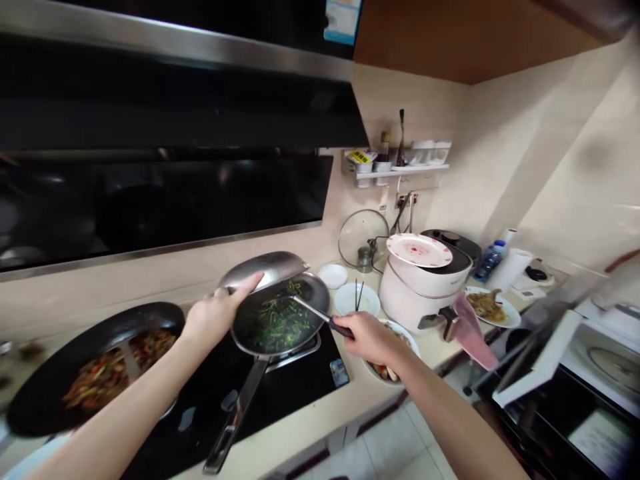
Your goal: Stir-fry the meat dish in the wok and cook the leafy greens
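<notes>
You are standing at a black cooktop set in a pale counter, and the steel frying pan is sitting on its right burner, directly ahead of both your hands and between them. Its long handle is running from the pan's near rim back toward you and slightly leftward, so the pan's long axis is lying near-to-far, with the handle's end pointing at your left side. Chopped greens are lying across the pan's floor. To the left, a wide black wok is holding a brownish stir-fry and sitting just beside the pan, well clear of what your hands are doing. Your left hand is curling its fingers around the near edge of a steel lid, with the thumb stretched over the top; the lid is tilting up above the pan's far-left rim, its open side facing the greens. Your right hand is closing around the dark grip of a spatula, whose thin shaft is slanting up and to the left so that its far end is reaching into the greens near the pan's centre. Of the two, your left hand is hanging nearer the rim, while your right is staying off the pan's right side, above a white plate of food on the counter.
</notes>
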The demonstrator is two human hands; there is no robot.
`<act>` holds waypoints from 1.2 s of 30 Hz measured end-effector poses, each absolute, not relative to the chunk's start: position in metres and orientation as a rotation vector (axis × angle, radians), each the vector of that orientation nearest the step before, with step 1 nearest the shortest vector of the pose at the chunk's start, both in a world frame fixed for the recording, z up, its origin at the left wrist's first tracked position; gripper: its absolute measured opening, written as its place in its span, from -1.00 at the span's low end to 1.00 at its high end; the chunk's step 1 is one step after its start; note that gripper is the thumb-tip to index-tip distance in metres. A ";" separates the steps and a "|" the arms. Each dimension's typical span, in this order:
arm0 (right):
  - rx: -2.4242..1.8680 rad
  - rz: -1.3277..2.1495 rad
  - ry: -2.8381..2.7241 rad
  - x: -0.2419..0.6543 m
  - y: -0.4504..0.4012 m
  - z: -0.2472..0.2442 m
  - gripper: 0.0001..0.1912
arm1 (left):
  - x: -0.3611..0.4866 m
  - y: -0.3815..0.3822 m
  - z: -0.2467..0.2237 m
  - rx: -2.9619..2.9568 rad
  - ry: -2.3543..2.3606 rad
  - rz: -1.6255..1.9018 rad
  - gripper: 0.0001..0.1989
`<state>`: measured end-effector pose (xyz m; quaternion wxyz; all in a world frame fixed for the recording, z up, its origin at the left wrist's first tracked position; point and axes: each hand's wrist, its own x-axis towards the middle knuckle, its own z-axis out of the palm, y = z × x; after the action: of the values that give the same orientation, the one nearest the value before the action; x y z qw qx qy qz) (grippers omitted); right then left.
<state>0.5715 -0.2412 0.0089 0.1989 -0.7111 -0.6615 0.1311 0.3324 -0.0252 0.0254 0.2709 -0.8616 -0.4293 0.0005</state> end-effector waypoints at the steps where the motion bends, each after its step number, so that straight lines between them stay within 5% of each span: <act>1: -1.974 0.365 -1.841 0.573 -0.245 0.005 -0.63 | 0.333 -0.029 0.028 -2.342 -1.177 0.007 -0.28; 13: -1.938 0.309 -1.726 0.586 -0.239 -0.018 -0.48 | 0.339 -0.031 -0.002 -2.464 -1.139 0.128 -0.17; 19: -1.772 -0.115 -1.859 0.563 -0.223 -0.041 -0.44 | 0.327 -0.003 0.022 -2.689 -1.870 -0.426 -0.27; 26: -1.487 -0.426 -1.949 0.556 -0.206 -0.105 -0.52 | 0.306 0.003 0.026 -2.858 -2.083 -0.763 -0.25; 36: -1.533 -0.500 -1.973 0.561 -0.220 -0.107 -0.50 | 0.310 -0.002 0.021 -2.816 -1.880 -0.676 -0.26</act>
<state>0.5607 -0.2197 -0.1072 0.2922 -0.5753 -0.7405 -0.1877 0.3104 -0.0023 0.0212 -0.1549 -0.8057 -0.5380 -0.1935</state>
